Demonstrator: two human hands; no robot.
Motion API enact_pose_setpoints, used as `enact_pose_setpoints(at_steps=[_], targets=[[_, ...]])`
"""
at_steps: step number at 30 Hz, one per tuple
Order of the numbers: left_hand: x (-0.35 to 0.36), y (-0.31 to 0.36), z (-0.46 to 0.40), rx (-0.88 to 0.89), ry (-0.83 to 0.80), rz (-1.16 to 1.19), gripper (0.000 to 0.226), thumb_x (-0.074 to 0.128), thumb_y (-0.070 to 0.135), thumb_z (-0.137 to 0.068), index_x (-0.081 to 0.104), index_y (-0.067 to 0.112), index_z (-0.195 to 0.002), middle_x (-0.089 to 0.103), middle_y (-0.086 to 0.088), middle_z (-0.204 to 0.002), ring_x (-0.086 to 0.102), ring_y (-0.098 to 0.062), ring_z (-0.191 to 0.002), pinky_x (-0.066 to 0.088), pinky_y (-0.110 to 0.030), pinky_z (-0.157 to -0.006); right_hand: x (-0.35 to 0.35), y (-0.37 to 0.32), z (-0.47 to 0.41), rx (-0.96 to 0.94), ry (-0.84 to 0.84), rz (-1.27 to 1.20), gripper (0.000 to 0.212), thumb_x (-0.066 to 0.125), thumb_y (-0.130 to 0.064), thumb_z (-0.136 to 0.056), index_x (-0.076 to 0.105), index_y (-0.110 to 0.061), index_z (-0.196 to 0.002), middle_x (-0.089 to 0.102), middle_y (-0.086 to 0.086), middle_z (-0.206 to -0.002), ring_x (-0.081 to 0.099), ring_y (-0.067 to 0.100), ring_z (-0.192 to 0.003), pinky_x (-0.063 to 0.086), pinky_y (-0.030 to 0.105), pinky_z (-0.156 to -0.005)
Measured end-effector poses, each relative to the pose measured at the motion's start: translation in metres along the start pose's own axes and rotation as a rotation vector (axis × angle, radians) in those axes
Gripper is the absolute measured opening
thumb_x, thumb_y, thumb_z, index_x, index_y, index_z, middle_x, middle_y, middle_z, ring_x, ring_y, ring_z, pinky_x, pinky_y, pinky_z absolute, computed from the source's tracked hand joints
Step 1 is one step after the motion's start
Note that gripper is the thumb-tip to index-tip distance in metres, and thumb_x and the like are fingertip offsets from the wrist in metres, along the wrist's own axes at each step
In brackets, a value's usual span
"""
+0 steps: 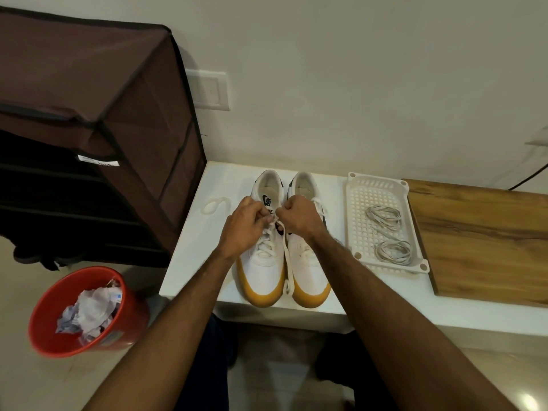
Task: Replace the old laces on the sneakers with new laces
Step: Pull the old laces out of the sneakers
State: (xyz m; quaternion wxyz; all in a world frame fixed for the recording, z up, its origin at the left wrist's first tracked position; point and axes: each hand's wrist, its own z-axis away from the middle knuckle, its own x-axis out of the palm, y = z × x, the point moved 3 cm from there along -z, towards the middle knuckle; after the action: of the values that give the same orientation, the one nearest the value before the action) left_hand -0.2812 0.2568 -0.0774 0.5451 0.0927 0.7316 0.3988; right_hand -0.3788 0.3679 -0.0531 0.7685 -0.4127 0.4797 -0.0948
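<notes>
Two white sneakers with yellow toe rims stand side by side on a white table, toes toward me. The left sneaker carries a white lace in its eyelets, and one loose end hangs down between the shoes. My left hand and my right hand both pinch that lace above the left sneaker's tongue. The right sneaker shows no lace that I can make out. A coiled white lace lies on the table to the left. Two grey lace bundles rest in a white perforated tray.
A brown fabric shoe rack stands at the left. Below it on the floor is a red bin full of crumpled paper. A wooden board lies right of the tray. The wall is close behind the table.
</notes>
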Motion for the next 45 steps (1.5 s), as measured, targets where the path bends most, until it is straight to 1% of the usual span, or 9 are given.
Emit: enact_pose_setpoints(at_steps=[3, 10, 14, 17, 23, 30, 35, 39, 45], targets=[[0.003, -0.006, 0.004, -0.009, 0.079, 0.015, 0.007, 0.056, 0.017, -0.101, 0.059, 0.013, -0.096, 0.048, 0.002, -0.107, 0.059, -0.016, -0.086, 0.048, -0.032, -0.075, 0.001, 0.001, 0.0, 0.012, -0.014, -0.034, 0.026, 0.056, -0.016, -0.083, 0.048, -0.011, -0.059, 0.056, 0.012, -0.057, 0.062, 0.033, -0.057, 0.06, 0.048, -0.066], [-0.009, -0.02, 0.021, -0.581, 0.05, 0.929, 0.022, 0.044, 0.012, -0.105, 0.06, 0.011, -0.089, 0.064, -0.005, -0.084, 0.064, -0.008, -0.067, 0.047, -0.018, -0.062, 0.003, 0.0, -0.001, 0.021, -0.037, -0.049, 0.026, 0.053, -0.034, -0.071, 0.054, -0.009, -0.062, 0.067, 0.013, -0.067, 0.072, 0.036, -0.073, 0.062, 0.056, -0.069], [-0.023, -0.006, 0.013, -0.171, 0.226, 0.378, 0.008, 0.06, 0.021, -0.099, 0.063, 0.017, -0.106, 0.056, 0.007, -0.107, 0.06, 0.001, -0.086, 0.048, -0.013, -0.074, -0.001, -0.003, 0.004, -0.007, -0.002, -0.022, 0.03, 0.059, -0.021, -0.082, 0.045, -0.015, -0.056, 0.054, 0.007, -0.058, 0.071, 0.041, -0.074, 0.061, 0.058, -0.068], [-0.018, 0.005, 0.002, 0.142, 0.094, -0.146, 0.018, 0.064, 0.027, -0.095, 0.068, 0.024, -0.113, 0.051, 0.005, -0.119, 0.058, -0.011, -0.103, 0.047, -0.035, -0.09, -0.002, -0.004, 0.005, -0.011, -0.011, -0.011, 0.03, 0.06, -0.02, -0.084, 0.046, -0.015, -0.058, 0.055, 0.009, -0.061, 0.071, 0.042, -0.077, 0.06, 0.059, -0.067], [-0.01, 0.01, -0.007, 0.218, 0.009, -0.361, 0.011, 0.066, 0.02, -0.096, 0.066, 0.014, -0.105, 0.051, -0.003, -0.124, 0.061, -0.022, -0.098, 0.048, -0.041, -0.086, -0.001, -0.002, 0.003, -0.01, -0.009, -0.011, 0.029, 0.059, -0.02, -0.084, 0.048, -0.015, -0.057, 0.054, 0.007, -0.058, 0.07, 0.037, -0.067, 0.06, 0.057, -0.066], [-0.019, -0.033, 0.018, -0.718, 0.372, 1.193, 0.017, 0.041, 0.012, -0.106, 0.057, 0.008, -0.11, 0.064, -0.012, -0.114, 0.07, -0.025, -0.091, 0.057, -0.033, -0.069, 0.003, 0.007, -0.003, 0.019, -0.029, -0.07, 0.03, 0.057, -0.029, -0.078, 0.06, -0.001, -0.07, 0.072, 0.02, -0.077, 0.072, 0.036, -0.074, 0.062, 0.057, -0.066], [-0.033, -0.016, 0.012, -0.235, 0.37, 0.402, 0.018, 0.056, 0.016, -0.101, 0.063, 0.022, -0.116, 0.053, 0.002, -0.125, 0.055, -0.011, -0.111, 0.048, -0.036, -0.095, 0.004, 0.005, 0.0, 0.009, -0.002, -0.04, 0.024, 0.06, -0.029, -0.083, 0.052, -0.015, -0.066, 0.062, 0.008, -0.067, 0.071, 0.033, -0.075, 0.062, 0.054, -0.071], [-0.021, 0.009, -0.008, 0.132, 0.043, -0.289, 0.022, 0.057, 0.035, -0.098, 0.068, 0.031, -0.117, 0.049, 0.006, -0.132, 0.042, -0.015, -0.124, 0.026, -0.039, -0.097, 0.002, 0.003, 0.002, 0.003, -0.015, -0.039, 0.024, 0.061, -0.025, -0.087, 0.05, -0.015, -0.068, 0.06, 0.007, -0.068, 0.071, 0.033, -0.076, 0.061, 0.055, -0.071], [-0.008, 0.006, -0.013, 0.135, -0.003, -0.296, 0.009, 0.065, 0.026, -0.096, 0.07, 0.02, -0.099, 0.053, 0.003, -0.127, 0.05, -0.017, -0.113, 0.036, -0.039, -0.095, 0.002, 0.004, -0.001, 0.024, -0.033, -0.05, 0.027, 0.059, -0.022, -0.089, 0.065, 0.002, -0.08, 0.072, 0.015, -0.074, 0.073, 0.031, -0.068, 0.062, 0.054, -0.068]])
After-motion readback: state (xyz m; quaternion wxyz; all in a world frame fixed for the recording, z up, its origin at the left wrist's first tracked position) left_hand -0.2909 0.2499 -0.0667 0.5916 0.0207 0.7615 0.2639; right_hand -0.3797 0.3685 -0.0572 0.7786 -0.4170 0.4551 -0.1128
